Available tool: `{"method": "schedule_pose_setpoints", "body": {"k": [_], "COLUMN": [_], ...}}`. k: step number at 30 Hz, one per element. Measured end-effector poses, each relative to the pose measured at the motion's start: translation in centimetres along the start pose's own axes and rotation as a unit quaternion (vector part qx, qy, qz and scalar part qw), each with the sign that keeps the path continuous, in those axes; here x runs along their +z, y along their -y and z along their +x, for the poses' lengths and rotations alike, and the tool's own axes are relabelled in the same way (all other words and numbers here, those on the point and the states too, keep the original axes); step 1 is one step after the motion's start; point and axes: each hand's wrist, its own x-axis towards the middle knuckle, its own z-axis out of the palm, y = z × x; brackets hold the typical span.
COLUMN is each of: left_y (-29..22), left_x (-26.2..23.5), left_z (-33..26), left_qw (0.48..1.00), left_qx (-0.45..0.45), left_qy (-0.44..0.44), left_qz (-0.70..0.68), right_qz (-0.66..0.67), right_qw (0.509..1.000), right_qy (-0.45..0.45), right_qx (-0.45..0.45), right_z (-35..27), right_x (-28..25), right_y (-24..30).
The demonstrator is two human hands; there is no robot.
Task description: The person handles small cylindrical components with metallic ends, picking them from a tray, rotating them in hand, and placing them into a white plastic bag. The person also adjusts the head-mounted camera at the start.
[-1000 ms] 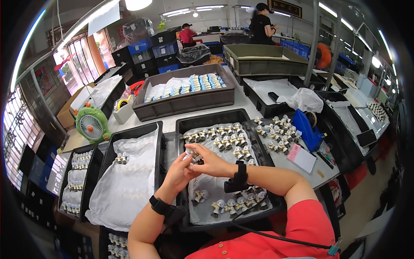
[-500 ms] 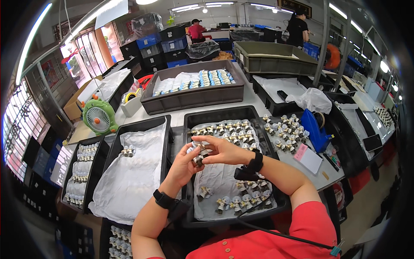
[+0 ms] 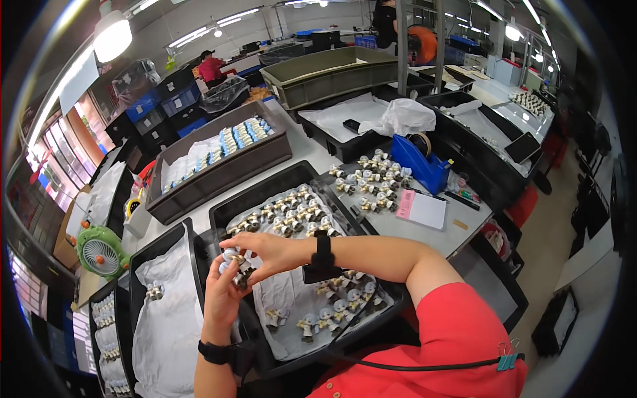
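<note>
Held between both hands is a small figurine (image 3: 242, 268) with a pale blue head, white-and-gold body and dark base. My left hand (image 3: 221, 295) pinches it from the near left side, its thumb on the figurine. My right hand (image 3: 273, 254) closes on it from the right, thumb and fingers around it. Fingers partly cover the figurine. Below the hands lies a black tray (image 3: 255, 361) lined with white paper, with rows of similar figurines (image 3: 292, 211) in its far part and more (image 3: 328, 320) in its near part. One figurine (image 3: 275, 318) lies apart there.
Left of it, a paper-lined black tray (image 3: 192, 245) holds a small group of figurines (image 3: 154, 290). Loose figurines (image 3: 371, 179) lie by a blue tape dispenser (image 3: 419, 167) and notepad (image 3: 424, 209). Beyond stand a brown bin (image 3: 219, 189) and a green fan (image 3: 101, 251). Other people work far back.
The view has swung to the right and tilted, so the trays appear further left. Both hands still hold the figurine, which now shows more plainly between the fingers.
</note>
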Motion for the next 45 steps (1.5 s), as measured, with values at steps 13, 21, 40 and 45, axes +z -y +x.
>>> {"method": "schedule_pose_setpoints", "body": {"k": [13,21,40,45], "left_y": [-0.5,-0.4,-0.1,-0.1], "left_x": [0.2,0.0,-0.3,-0.5], "left_z": [-0.2,0.1,0.5,0.3], "left_qw": [1.0,0.996,0.998,0.996], "left_qx": [-0.006,0.044,0.031,0.022], "left_qy": [-0.022,-0.023,-0.06,-0.086], "left_qz": [-0.003,-0.07,-0.017,0.009], "right_qz": [0.024,0.095,0.007,0.03], "right_qw": [0.996,0.984,0.992,0.994], "right_qy": [-0.024,-0.104,-0.066,-0.076], "right_qx": [0.079,0.11,0.107,0.08], "right_z": [-0.1,-0.2,-0.3,0.3], "right_x": [-0.2,-0.7,-0.6,0.2], "right_y": [0.7,0.6,0.6,0.3]}}
